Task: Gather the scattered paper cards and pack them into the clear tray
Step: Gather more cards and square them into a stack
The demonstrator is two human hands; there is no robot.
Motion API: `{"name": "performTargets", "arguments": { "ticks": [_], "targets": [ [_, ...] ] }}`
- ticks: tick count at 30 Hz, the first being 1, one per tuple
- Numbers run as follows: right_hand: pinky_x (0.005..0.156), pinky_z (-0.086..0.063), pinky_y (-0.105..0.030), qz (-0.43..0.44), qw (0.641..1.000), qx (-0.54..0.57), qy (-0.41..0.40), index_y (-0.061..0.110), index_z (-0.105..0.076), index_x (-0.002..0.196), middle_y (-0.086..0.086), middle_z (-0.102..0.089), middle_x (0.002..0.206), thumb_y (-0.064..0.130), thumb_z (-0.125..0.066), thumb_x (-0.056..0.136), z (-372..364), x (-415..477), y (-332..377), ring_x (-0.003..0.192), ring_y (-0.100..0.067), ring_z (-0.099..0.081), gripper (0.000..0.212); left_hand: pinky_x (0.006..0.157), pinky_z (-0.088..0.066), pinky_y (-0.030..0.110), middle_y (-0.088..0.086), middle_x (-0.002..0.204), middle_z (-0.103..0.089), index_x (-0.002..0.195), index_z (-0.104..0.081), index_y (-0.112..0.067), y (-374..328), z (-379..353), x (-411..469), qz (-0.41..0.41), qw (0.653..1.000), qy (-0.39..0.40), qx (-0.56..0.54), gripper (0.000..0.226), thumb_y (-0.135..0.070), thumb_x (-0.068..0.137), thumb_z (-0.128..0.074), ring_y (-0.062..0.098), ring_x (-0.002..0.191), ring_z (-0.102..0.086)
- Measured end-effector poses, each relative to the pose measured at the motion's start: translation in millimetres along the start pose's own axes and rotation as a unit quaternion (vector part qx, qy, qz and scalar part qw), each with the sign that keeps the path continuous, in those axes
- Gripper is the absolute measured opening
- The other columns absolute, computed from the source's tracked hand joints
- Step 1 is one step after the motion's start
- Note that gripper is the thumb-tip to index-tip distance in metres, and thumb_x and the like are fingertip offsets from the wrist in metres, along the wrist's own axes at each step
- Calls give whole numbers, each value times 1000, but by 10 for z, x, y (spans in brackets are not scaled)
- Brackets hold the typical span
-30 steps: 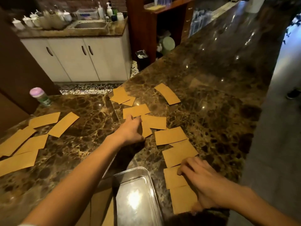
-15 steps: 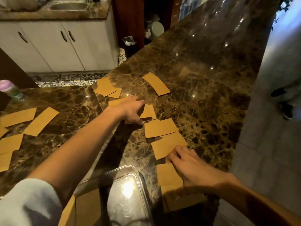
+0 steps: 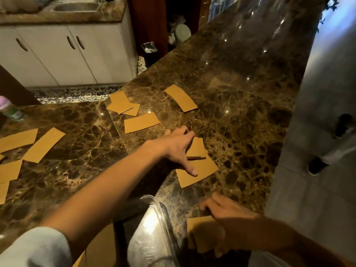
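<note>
Brown paper cards lie scattered on the dark marble counter (image 3: 240, 116). My left hand (image 3: 178, 147) reaches forward with spread fingers and presses flat on a small overlapping pile of cards (image 3: 200, 168). My right hand (image 3: 229, 212), blurred, covers another pile of cards (image 3: 198, 230) at the counter's near edge, fingers bent over the far side and thumb at the near side. The clear tray (image 3: 154, 230) sits between my arms at the bottom. Loose cards remain farther off: a single card (image 3: 141, 122), an overlapping group (image 3: 123, 104), a curved one (image 3: 181, 98), and several cards at the left (image 3: 44, 144).
A bottle with a pink cap (image 3: 8, 110) stands at the far left of the counter. White cabinets (image 3: 63, 54) and a sink are beyond it. On the grey floor to the right are another person's shoes (image 3: 316, 165).
My left hand slid right and toward me, dragging cards onto the pile in the middle. My right hand pulled its cards back to the counter's near edge.
</note>
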State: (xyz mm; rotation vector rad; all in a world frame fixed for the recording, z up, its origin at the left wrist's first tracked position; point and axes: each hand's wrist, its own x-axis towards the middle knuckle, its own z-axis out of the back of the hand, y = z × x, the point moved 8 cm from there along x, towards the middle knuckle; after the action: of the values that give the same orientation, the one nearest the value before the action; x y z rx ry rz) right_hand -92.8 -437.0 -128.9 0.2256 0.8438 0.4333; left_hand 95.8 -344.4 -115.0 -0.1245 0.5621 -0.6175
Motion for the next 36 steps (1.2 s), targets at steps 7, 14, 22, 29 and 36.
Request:
{"name": "performTargets", "arguments": {
  "ticks": [7, 14, 22, 29, 36],
  "targets": [
    [84, -47, -30, -35, 996, 55, -65, 43, -34, 117, 11, -56, 119, 55, -83, 73, -11, -1, -181, 101, -11, -55, 67, 113, -23, 49, 15, 139, -37, 146, -22, -13, -173, -63, -38, 46, 997, -10, 62, 137, -76, 39, -82, 35, 130, -30],
    [74, -64, -33, -127, 736, 619, -243, 14, -67, 116, -5, -82, 98, 14, -76, 92, 284, 99, -516, 86, -19, -79, 25, 98, -47, 49, 14, 134, -38, 134, -32, -14, 25, -67, -207, 82, 988, -83, -100, 114, -60, 47, -90, 39, 120, -49],
    [90, -61, -47, -162, 614, 695, -337, 10, -71, 112, -12, -78, 104, 13, -72, 95, 616, 649, -290, 97, -31, -75, 18, 87, -53, 31, -2, 105, -66, 127, -41, -14, 590, -196, -513, 163, 804, -195, -538, 79, -22, 66, -91, 11, 96, -64],
    [101, -54, -49, -31, 519, 790, -325, 1, -65, 128, -20, -75, 118, 10, -60, 102, 1036, 843, 57, 109, -34, -71, 28, 106, -46, 50, 5, 129, -62, 135, -44, -23, 1363, -201, -892, 265, 774, -278, -504, 96, -86, 64, -61, 30, 122, -57],
    [92, -61, -43, 6, 657, 722, -216, -2, -69, 125, -17, -79, 110, 8, -60, 101, 1168, 1247, 974, 99, -29, -75, 27, 99, -49, 46, 10, 138, -57, 138, -46, -28, 1290, -48, -1287, 238, 678, -284, -634, 37, -25, 103, -35, 30, 122, -55]
  ]
}}
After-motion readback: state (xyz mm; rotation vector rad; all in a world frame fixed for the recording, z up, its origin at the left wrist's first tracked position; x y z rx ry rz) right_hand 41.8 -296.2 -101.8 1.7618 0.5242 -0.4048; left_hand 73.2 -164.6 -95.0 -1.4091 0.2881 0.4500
